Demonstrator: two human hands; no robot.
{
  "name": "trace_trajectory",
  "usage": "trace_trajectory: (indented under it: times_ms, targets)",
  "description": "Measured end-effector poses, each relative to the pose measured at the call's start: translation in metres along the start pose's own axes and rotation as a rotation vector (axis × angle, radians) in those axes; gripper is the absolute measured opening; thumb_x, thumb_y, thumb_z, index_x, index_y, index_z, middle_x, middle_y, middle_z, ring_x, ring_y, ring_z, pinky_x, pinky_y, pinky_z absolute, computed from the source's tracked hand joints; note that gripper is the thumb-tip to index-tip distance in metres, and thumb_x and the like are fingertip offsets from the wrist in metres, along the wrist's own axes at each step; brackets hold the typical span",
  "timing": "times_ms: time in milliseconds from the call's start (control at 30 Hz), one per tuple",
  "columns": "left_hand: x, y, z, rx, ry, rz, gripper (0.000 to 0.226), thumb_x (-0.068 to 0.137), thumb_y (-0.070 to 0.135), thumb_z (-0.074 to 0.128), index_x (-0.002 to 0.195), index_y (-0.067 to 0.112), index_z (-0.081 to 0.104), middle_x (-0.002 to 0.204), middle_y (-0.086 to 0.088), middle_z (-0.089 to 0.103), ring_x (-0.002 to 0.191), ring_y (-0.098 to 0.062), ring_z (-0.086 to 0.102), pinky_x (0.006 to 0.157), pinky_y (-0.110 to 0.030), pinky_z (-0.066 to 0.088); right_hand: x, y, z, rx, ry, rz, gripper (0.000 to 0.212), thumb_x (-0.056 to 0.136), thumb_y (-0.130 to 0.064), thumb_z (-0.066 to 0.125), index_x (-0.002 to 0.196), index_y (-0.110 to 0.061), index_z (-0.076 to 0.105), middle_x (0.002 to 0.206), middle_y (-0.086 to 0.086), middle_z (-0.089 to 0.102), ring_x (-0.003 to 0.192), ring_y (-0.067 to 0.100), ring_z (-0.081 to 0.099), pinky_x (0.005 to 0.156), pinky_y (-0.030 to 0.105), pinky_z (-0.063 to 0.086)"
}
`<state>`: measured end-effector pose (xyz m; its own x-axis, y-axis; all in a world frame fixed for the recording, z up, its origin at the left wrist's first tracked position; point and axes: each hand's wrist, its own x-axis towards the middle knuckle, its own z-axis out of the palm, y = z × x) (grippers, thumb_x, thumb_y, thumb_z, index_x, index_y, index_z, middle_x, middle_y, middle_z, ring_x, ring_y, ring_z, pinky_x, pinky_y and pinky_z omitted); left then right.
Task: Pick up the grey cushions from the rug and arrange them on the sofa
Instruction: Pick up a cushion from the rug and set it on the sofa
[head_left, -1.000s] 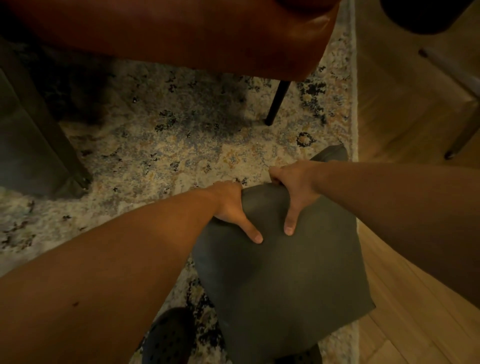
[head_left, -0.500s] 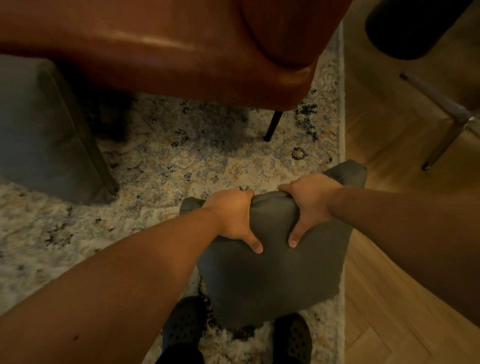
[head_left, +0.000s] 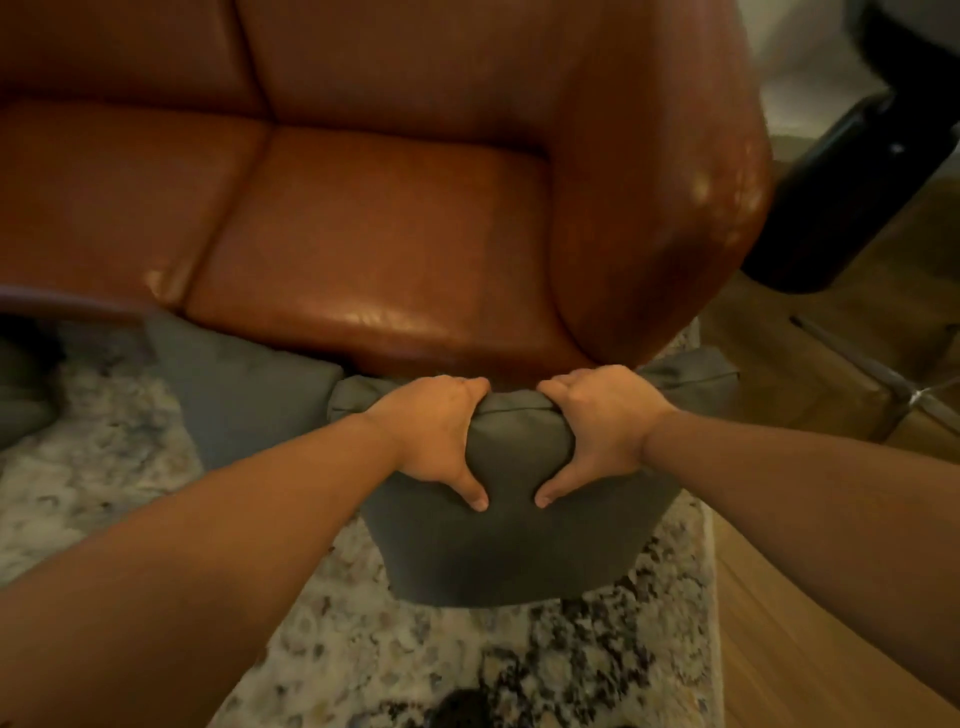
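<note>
I hold a grey cushion (head_left: 511, 551) up off the rug (head_left: 104, 499), just in front of the brown leather sofa (head_left: 363, 218). My left hand (head_left: 434, 439) grips its top edge left of centre, thumb on the near face. My right hand (head_left: 597, 428) grips the same edge right of centre. A second grey cushion (head_left: 244, 389) leans against the sofa's front, to the left of the held one. The sofa's seat has nothing on it.
The sofa's rounded right armrest (head_left: 660, 182) rises right behind the held cushion. Wooden floor (head_left: 810, 597) runs along the rug's right edge. A dark chair with metal legs (head_left: 857, 171) stands at the far right. Another grey shape (head_left: 21, 410) sits at the left edge.
The cushion has come up from the rug to the height of the sofa's front edge, in both hands. My view has tilted up, and the sofa's seat and back now show.
</note>
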<state>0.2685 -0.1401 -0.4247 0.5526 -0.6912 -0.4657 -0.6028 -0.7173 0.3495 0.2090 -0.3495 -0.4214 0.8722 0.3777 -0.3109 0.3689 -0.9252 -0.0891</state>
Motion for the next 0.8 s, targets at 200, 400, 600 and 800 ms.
trace_trajectory:
  times_ms: [200,400,600,800]
  targets:
    - [-0.036,-0.010,-0.169,0.148,0.092,0.060,0.085,0.031,0.077,0.080,0.092,0.030,0.043,0.088,0.013,0.053,0.078,-0.014,0.054,0.066,-0.033,0.048,0.026,-0.007,-0.157,-0.082,0.124,0.036,0.125,0.038,-0.105,0.037,0.127,-0.017,0.053,0.111,-0.003,0.067,0.094,0.021,0.064,0.077,0.035,0.053]
    - [-0.048,-0.009,-0.306,0.231,0.182,0.063,0.099,0.026,0.082,0.076,0.106,0.032,0.044,0.099,0.014,0.054,0.087,-0.011,0.052,0.073,-0.028,0.045,0.050,0.010,-0.284,-0.112,0.231,0.070,0.122,0.034,-0.106,0.037,0.120,-0.023,0.054,0.100,-0.007,0.066,0.083,0.017,0.063,0.070,0.032,0.052]
    - [-0.018,-0.027,-0.400,0.290,0.251,0.037,0.097,0.026,0.085,0.073,0.104,0.037,0.039,0.098,0.018,0.047,0.089,-0.009,0.050,0.077,-0.027,0.043,0.100,0.057,-0.364,-0.180,0.292,0.033,0.121,0.035,-0.105,0.040,0.121,-0.020,0.054,0.100,-0.005,0.064,0.082,0.017,0.062,0.064,0.027,0.044]
    - [0.042,-0.053,-0.479,0.370,0.281,0.008,0.095,0.029,0.084,0.073,0.103,0.033,0.041,0.093,0.014,0.048,0.084,-0.013,0.052,0.070,-0.031,0.045,0.167,0.115,-0.412,-0.160,0.278,0.054,0.119,0.039,-0.102,0.046,0.124,-0.019,0.050,0.106,-0.002,0.062,0.087,0.019,0.060,0.075,0.035,0.054]
